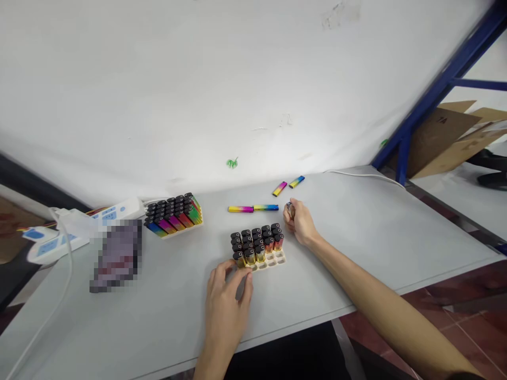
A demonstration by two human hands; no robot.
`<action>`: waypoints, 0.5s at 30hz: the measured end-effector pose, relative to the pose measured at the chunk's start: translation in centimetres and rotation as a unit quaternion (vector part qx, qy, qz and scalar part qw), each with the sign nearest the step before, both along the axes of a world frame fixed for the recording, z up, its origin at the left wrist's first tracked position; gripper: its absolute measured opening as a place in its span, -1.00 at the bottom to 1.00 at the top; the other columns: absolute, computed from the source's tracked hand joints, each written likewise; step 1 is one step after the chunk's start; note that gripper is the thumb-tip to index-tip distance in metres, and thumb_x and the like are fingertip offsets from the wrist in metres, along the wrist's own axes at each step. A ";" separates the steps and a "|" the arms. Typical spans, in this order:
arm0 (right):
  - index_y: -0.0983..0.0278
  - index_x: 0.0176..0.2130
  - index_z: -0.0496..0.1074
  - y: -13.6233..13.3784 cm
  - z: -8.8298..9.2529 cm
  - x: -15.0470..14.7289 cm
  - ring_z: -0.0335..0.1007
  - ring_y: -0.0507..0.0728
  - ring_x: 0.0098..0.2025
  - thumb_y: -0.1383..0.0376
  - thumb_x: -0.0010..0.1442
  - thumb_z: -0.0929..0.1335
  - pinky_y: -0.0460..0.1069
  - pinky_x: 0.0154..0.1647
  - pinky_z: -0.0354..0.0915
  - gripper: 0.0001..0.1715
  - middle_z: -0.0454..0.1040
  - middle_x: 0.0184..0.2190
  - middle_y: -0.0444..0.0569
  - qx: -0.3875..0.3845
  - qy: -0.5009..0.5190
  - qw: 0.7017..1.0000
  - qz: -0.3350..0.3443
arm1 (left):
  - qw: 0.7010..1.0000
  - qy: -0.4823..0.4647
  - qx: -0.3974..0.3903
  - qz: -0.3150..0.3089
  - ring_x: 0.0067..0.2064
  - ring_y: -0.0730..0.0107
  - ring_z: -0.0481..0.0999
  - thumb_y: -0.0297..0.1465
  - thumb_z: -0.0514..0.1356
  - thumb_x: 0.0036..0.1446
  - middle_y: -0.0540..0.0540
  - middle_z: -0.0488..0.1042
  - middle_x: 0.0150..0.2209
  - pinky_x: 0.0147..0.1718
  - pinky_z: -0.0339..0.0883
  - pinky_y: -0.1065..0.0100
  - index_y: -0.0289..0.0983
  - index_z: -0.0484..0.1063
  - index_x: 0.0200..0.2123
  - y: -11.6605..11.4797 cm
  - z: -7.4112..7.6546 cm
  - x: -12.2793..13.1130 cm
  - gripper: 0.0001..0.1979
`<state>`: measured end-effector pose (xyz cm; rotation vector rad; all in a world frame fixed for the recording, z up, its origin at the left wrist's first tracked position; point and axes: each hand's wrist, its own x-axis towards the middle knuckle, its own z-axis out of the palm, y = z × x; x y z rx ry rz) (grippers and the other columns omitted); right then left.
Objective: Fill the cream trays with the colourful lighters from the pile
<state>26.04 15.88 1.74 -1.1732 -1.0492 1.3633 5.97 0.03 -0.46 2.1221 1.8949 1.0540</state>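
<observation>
In front of me a pale tray (281, 259) with oval slots holds several lighters (259, 252), upright, with black tops and yellow or red bodies. Some slots at its front right are bare. My left hand (227, 295) is curled at the tray's front left corner, thumb and fingertips against its edge. To the right of the tray, my right hand (300, 222) is closed around a small lighter (290, 210). Only its shiny end shows between thumb and fingers; the rest is hidden in the fist.
Beyond the tray lie lighters in rainbow colours: two end to end (266, 207), two more (279, 189) near the wall. Left stands a full rack of lighters (174, 215). Power strips (114, 212), a cable and a blurred-out item (119, 256) sit further left. Blue frame (420, 111) at right.
</observation>
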 end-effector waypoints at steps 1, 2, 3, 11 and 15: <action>0.18 -0.69 0.07 0.1 -0.1 0.0 -0.28 -0.04 -0.71 -0.12 0.26 0.14 -0.05 -0.65 -0.25 -0.34 -0.12 -0.77 -0.24 0.001 0.004 1.000 -0.001 | 1.000 0.000 0.001 0.000 -0.02 0.15 0.41 -0.37 0.13 0.27 -0.15 0.37 -0.05 -0.04 0.40 0.06 -0.14 0.55 -0.16 0.0 0.0 0.0 -0.81; 0.18 -0.69 0.08 0.2 -0.2 0.1 -0.28 -0.04 -0.71 -0.17 0.25 0.13 -0.05 -0.66 -0.25 -0.32 -0.12 -0.77 -0.24 0.001 0.008 1.000 0.000 | 1.000 0.001 0.004 -0.001 -0.02 0.15 0.41 -0.37 0.14 0.27 -0.15 0.37 -0.05 -0.04 0.40 0.06 -0.14 0.55 -0.16 0.1 0.0 0.0 -0.81; 0.18 -0.68 0.07 0.2 -0.4 0.2 -0.28 -0.04 -0.71 -0.20 0.24 0.12 -0.06 -0.66 -0.25 -0.30 -0.12 -0.77 -0.25 0.000 0.010 1.000 0.000 | 1.000 0.002 0.006 -0.002 -0.03 0.15 0.42 -0.37 0.14 0.27 -0.15 0.38 -0.06 -0.04 0.40 0.06 -0.14 0.55 -0.16 0.1 -0.1 0.0 -0.82; 0.17 -0.69 0.05 0.5 -0.2 0.1 -0.29 -0.04 -0.73 -0.04 0.26 0.16 -0.06 -0.68 -0.28 -0.40 -0.12 -0.78 -0.25 -0.030 0.013 0.999 -0.013 | 1.000 0.013 0.021 -0.005 -0.04 0.15 0.42 -0.39 0.14 0.26 -0.15 0.38 -0.05 -0.06 0.41 0.07 -0.16 0.56 -0.17 0.1 -0.2 0.0 -0.82; 0.18 -0.65 0.06 0.4 -0.5 0.0 -0.28 -0.04 -0.71 -0.14 0.25 0.13 -0.07 -0.68 -0.24 -0.37 -0.12 -0.75 -0.26 -0.010 0.008 1.000 -0.016 | 1.000 0.008 0.017 -0.009 -0.04 0.16 0.40 -0.41 0.14 0.26 -0.15 0.37 -0.05 -0.05 0.40 0.07 -0.17 0.55 -0.17 0.1 -0.1 0.1 -0.82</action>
